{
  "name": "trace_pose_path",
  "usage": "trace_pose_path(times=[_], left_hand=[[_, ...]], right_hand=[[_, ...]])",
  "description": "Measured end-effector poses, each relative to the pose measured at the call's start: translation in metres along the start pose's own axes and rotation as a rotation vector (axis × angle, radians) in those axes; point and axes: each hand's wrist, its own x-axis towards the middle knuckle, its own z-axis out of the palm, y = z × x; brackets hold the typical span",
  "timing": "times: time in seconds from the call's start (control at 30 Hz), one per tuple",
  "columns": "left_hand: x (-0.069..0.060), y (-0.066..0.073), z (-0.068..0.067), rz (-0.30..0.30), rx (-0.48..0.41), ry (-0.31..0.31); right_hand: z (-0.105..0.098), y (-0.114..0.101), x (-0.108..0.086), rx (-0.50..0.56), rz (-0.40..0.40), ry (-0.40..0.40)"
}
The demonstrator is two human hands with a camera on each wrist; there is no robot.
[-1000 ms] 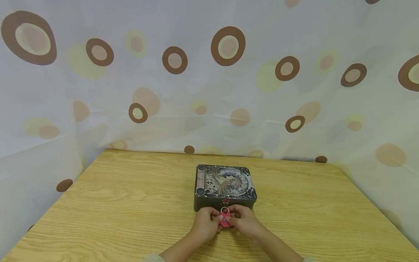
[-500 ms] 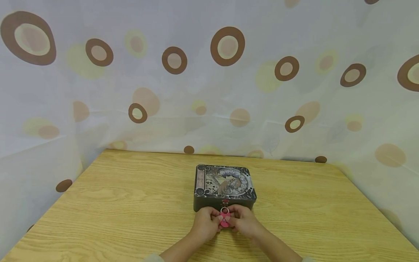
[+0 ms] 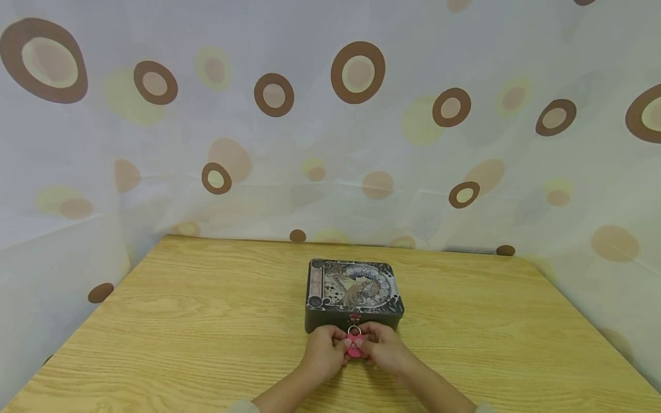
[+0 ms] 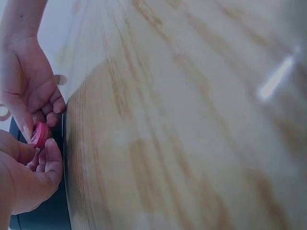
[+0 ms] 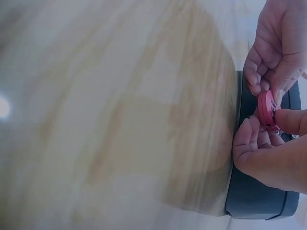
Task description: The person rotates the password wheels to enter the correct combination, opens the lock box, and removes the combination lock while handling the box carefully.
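Note:
A dark box [image 3: 356,287] with an ornate printed lid lies closed on the table, a red clasp [image 3: 354,317] at its front. Just below that clasp a pink padlock [image 3: 354,347] with a metal shackle is held at the box's front side. My left hand [image 3: 324,351] pinches its left side between thumb and fingers. From the other side my right hand [image 3: 388,347] pinches it too, thumb on its face. In the right wrist view the padlock [image 5: 268,109] shows small dark parts on its face. Whether the shackle passes through the clasp is too small to tell.
The wood-grain table [image 3: 206,321] spreads out on both sides of the box. A pale curtain [image 3: 330,143] with brown and beige circles hangs behind it and along the sides.
Both hands stay on the padlock in nearly the same place. The box has not moved on the table; the whole view has shifted very slightly.

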Motion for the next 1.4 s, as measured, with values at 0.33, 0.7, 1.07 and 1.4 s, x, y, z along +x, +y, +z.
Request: trace_pose_path(times=[0.33, 0.7, 1.07, 1.4], left_hand=[[0.0002, 0.0001, -0.0007, -0.019, -0.022, -0.004], [0.0004, 0.0000, -0.0008, -0.031, -0.024, -0.009], [0.0006, 0.0002, 0.0003, -0.032, -0.037, 0.000], [-0.0003, 0.0012, -0.0002, -0.030, -0.023, 0.003]], right_hand=[[-0.0024, 0.0013, -0.0001, 0.012, 0.009, -0.015], [-0.0061, -0.0006, -0.0023, 0.047, 0.020, -0.028], [-0.0037, 0.0021, 0.0000, 0.067, -0.004, -0.039], [-0.0018, 0.0024, 0.0014, 0.052, 0.011, -0.027]])
